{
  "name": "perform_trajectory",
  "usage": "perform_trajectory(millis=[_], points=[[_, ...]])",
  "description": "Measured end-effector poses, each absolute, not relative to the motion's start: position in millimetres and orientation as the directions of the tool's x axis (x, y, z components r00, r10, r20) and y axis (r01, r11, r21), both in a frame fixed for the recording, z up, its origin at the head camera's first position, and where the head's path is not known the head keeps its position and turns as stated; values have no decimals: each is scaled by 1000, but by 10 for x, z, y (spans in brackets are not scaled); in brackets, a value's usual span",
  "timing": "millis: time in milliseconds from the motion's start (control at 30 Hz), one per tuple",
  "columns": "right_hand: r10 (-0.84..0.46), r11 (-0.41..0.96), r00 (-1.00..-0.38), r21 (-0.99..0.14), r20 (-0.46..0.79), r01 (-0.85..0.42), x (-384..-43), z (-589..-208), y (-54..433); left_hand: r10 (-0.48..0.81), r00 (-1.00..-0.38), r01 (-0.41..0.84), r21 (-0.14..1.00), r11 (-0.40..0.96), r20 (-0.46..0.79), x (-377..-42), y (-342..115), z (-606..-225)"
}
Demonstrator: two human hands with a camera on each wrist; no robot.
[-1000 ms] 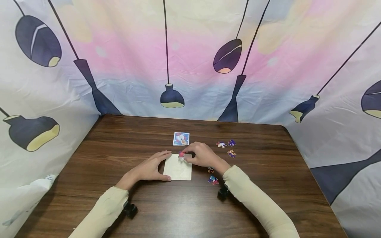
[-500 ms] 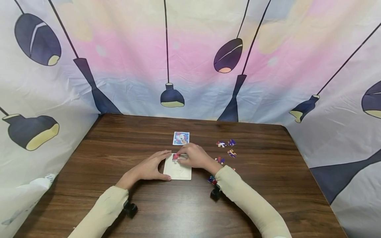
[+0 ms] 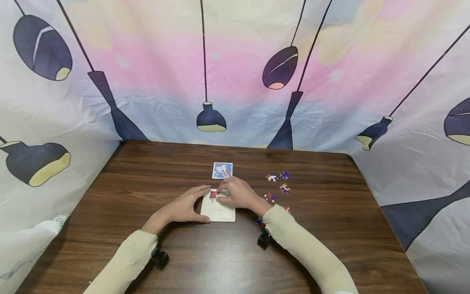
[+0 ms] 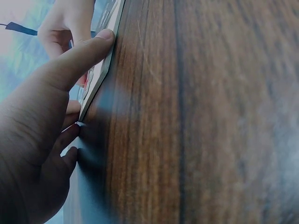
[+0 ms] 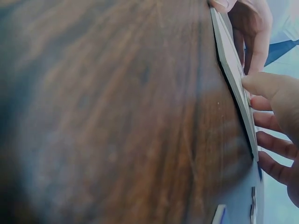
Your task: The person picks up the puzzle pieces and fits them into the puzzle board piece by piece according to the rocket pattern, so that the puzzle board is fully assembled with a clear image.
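A cream square puzzle board [image 3: 225,214] lies flat on the wooden table. My left hand [image 3: 185,206] holds its left side, thumb at the near corner and fingers at the far corner; in the left wrist view, the thumb [image 4: 96,45] lies on the board's edge. Over the board's far half, my right hand [image 3: 236,194] pinches a red jigsaw piece [image 3: 213,194] at the far left corner. Fingers partly cover that piece. The right wrist view shows the thumb [image 5: 261,84] low over the board, but the piece is hidden there.
A small picture card [image 3: 222,170] with a cartoon figure lies just beyond the board. Several loose jigsaw pieces [image 3: 284,188] are scattered to the right, some partly behind the right forearm. A patterned cloth [image 3: 242,122] hangs behind the table.
My right hand has moved left with the red piece, from the board's far edge to its far left corner, where the piece now lies lower. The left hand stays put.
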State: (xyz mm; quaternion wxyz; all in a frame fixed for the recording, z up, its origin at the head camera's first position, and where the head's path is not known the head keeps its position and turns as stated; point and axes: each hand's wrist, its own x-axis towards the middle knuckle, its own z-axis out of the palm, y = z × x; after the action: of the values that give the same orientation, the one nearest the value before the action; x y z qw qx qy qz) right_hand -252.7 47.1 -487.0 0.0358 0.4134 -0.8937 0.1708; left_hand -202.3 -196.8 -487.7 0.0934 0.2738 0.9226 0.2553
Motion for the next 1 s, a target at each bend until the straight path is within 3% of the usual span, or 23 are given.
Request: perform_trajectory(millis=[667, 1000], points=[[-742, 606, -641, -213, 196, -766, -2495, -4844, 344, 557, -830, 467, 524, 712, -18, -2016, -1980, -4886], [-722, 604, -656, -262, 221, -753, -2509, -4789, 547, 563, -826, 472, 518, 714, -23, -2014, -1986, -4883]])
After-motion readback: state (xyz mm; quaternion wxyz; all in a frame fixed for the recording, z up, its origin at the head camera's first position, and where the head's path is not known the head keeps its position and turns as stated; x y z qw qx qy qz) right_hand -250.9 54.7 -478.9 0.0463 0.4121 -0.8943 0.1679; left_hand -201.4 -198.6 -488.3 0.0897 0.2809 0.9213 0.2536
